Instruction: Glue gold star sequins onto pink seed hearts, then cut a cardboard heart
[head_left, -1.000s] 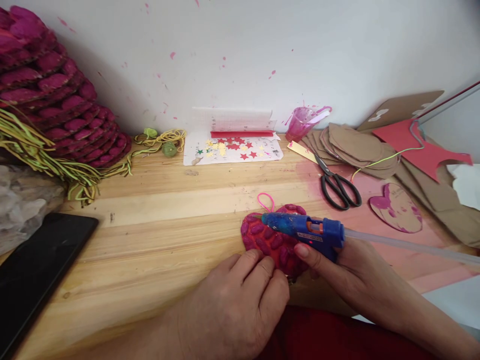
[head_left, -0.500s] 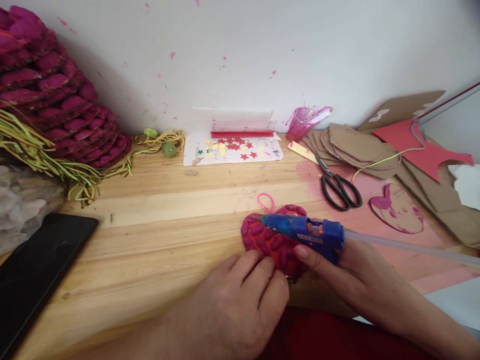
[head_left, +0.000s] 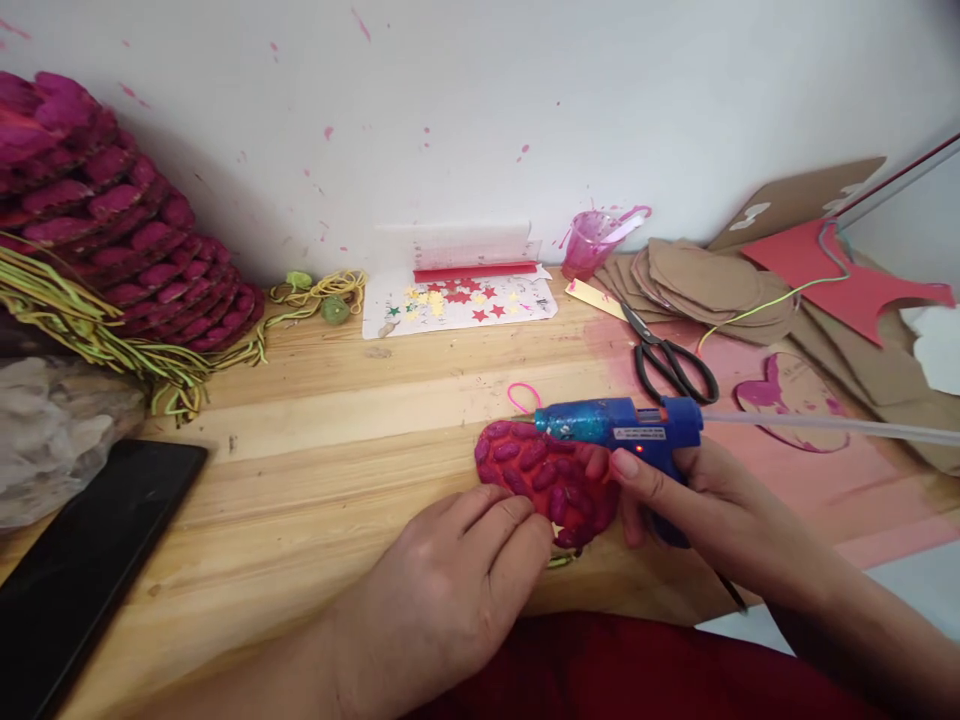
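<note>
A magenta heart-shaped ornament (head_left: pixel 534 458), covered with bean-like lumps, lies low in the middle, with a pink cord loop (head_left: pixel 523 397) at its top. A small pale star (head_left: pixel 557 531) shows near its lower end. My left hand (head_left: pixel 469 570) is curled over the ornament's lower left edge, closed on it; the fingertips are partly hidden. Wrapped in my right hand (head_left: pixel 675 490) is a blue glue gun (head_left: pixel 600 422) with a lit red light. Its nozzle points left, close over the ornament's upper edge, and a long clear glue stick (head_left: pixel 810 427) extends from its back.
Paper stars (head_left: pixel 457 292) lie on a white sheet at the back. Scissors (head_left: pixel 671 362), a pink-stained cup (head_left: pixel 589 245), cardboard pieces (head_left: pixel 697 280) and red paper (head_left: pixel 817 265) are at right. On the left are a phone (head_left: pixel 105 560), a plastic bag (head_left: pixel 60 430) and a magenta lumpy stack (head_left: pixel 135 220).
The glue gun has lifted and turned more level, its nozzle moving from over the lumps to the ornament's top edge. My left hand stays at the ornament, shifted slightly left. The view has tilted a little.
</note>
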